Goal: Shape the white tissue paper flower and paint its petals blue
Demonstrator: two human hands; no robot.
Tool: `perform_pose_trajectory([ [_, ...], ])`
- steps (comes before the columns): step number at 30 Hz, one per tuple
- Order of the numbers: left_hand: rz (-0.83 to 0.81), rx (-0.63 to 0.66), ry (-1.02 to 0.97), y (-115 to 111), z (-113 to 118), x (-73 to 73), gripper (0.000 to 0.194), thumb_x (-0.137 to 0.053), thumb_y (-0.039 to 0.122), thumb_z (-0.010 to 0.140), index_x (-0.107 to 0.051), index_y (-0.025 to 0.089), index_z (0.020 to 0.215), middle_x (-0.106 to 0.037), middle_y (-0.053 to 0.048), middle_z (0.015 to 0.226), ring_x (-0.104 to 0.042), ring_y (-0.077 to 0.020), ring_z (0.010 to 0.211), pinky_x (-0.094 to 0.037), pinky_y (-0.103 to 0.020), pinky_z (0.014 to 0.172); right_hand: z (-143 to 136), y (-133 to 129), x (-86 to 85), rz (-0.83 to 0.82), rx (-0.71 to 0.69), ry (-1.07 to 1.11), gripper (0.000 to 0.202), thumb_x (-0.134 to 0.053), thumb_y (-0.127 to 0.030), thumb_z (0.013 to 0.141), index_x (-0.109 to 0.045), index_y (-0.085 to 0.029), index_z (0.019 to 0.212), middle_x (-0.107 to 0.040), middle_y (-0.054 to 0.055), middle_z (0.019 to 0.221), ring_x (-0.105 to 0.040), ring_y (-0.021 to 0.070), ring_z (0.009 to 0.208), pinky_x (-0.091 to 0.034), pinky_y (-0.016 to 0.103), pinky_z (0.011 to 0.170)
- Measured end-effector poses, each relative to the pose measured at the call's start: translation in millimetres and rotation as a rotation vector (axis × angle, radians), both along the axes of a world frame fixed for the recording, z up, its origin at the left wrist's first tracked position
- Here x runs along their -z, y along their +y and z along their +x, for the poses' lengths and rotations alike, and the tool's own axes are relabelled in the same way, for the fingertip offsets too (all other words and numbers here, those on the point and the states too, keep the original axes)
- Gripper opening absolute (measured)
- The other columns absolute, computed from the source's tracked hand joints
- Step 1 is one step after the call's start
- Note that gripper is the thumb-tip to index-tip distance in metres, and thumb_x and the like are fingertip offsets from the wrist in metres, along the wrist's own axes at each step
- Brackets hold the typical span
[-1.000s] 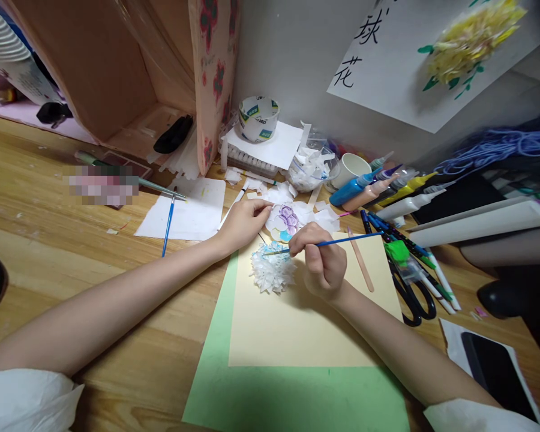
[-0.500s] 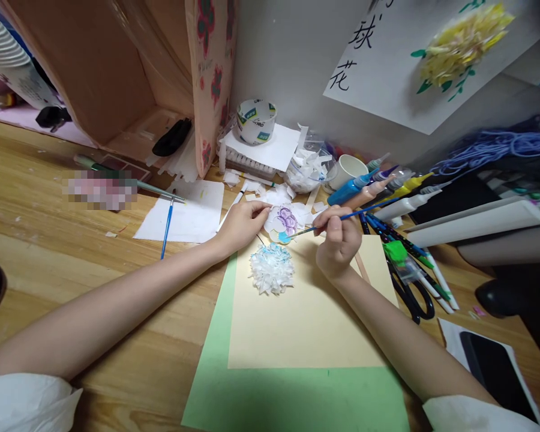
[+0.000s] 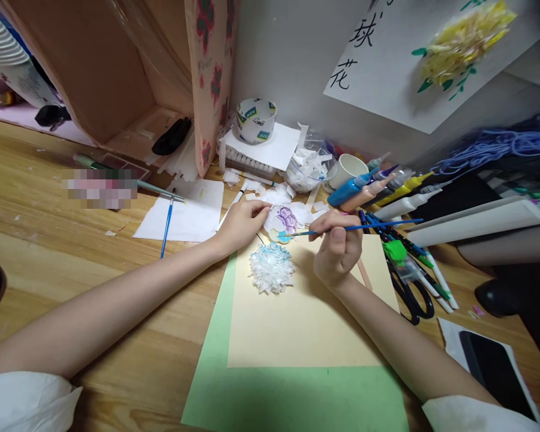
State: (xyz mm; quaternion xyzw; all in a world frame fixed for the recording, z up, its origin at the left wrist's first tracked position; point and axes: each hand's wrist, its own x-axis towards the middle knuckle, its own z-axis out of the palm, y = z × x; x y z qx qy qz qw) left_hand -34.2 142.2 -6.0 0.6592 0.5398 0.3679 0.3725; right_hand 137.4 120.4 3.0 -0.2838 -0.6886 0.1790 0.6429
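Observation:
A thin blue paintbrush (image 3: 364,227) is pinched in my right hand (image 3: 338,247), its tip over a blue patch on a small flower-shaped palette (image 3: 284,221) with purple and yellow paint. My left hand (image 3: 243,225) has its fingers pressed together at the palette's left edge. Just below the palette, a fluffy white paper flower (image 3: 271,269) with blue-tinted upper petals lies on a cream sheet (image 3: 306,330). Under that sheet is a green one (image 3: 297,396).
Paint bottles (image 3: 351,189), a paper cup (image 3: 348,172) and a bowl of scraps (image 3: 306,171) stand behind. Black scissors (image 3: 414,303) and pens lie right. Another blue brush (image 3: 167,228) rests on white paper at left. A phone (image 3: 495,372) lies at lower right.
The brush in my right hand has tilted flatter, its back end lower, and its tip has moved slightly left over the blue paint. My left hand stays in place.

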Motion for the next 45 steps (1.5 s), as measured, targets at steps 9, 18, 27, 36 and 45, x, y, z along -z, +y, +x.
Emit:
perform_pose_trajectory([
  [9, -0.007, 0.008, -0.026, 0.3, 1.0, -1.0, 0.031, -0.050, 0.028, 0.088, -0.072, 0.017, 0.106, -0.075, -0.005, 0.097, -0.067, -0.0178, 0.087, -0.050, -0.028, 0.084, -9.0, -21.8, -1.7, 0.049, -0.250, -0.285, 0.017, -0.038, -0.020, 0.093, -0.054, -0.021, 0.088, -0.057, 0.002, 0.068, -0.052, 0.0165, 0.063, -0.042, 0.032, 0.060],
  [18, -0.003, -0.002, -0.025, 0.6, 1.0, 0.1, 0.031, -0.050, 0.029, 0.087, -0.072, 0.018, 0.106, -0.075, -0.004, 0.092, -0.068, -0.0180, 0.087, -0.050, -0.028, 0.085, -11.0, -23.3, -7.6, 0.108, -0.262, -0.440, 0.016, -0.035, -0.018, 0.093, -0.050, -0.022, 0.090, -0.056, 0.002, 0.067, -0.051, 0.0170, 0.061, -0.041, 0.032, 0.059],
  [27, -0.009, -0.003, -0.036, 0.2, 1.1, -0.2, 0.031, -0.051, 0.029, 0.088, -0.072, 0.018, 0.106, -0.075, -0.004, 0.091, -0.068, -0.0179, 0.086, -0.051, -0.028, 0.083, -10.7, -23.9, -8.8, 0.106, -0.256, -0.442, 0.015, -0.036, -0.017, 0.092, -0.051, -0.022, 0.090, -0.056, 0.002, 0.066, -0.050, 0.0172, 0.060, -0.040, 0.032, 0.058],
  [36, -0.008, -0.008, -0.023, 0.3, 1.4, -0.3, 0.029, -0.051, 0.028, 0.087, -0.073, 0.017, 0.104, -0.075, -0.004, 0.089, -0.068, -0.0175, 0.084, -0.051, -0.027, 0.083, -10.6, -24.8, -6.9, 0.058, -0.255, -0.390, 0.016, -0.038, -0.016, 0.092, -0.052, -0.022, 0.088, -0.059, 0.002, 0.069, -0.052, 0.0173, 0.064, -0.041, 0.032, 0.061],
  [45, 0.009, 0.002, -0.030, 0.4, 1.2, -0.5, 0.029, -0.050, 0.027, 0.087, -0.073, 0.016, 0.102, -0.075, -0.005, 0.091, -0.068, -0.0177, 0.085, -0.050, -0.028, 0.083, -10.1, -23.3, -4.4, 0.014, -0.271, -0.315, 0.016, -0.039, -0.013, 0.091, -0.053, -0.021, 0.089, -0.054, 0.002, 0.069, -0.050, 0.0166, 0.065, -0.041, 0.032, 0.062],
])
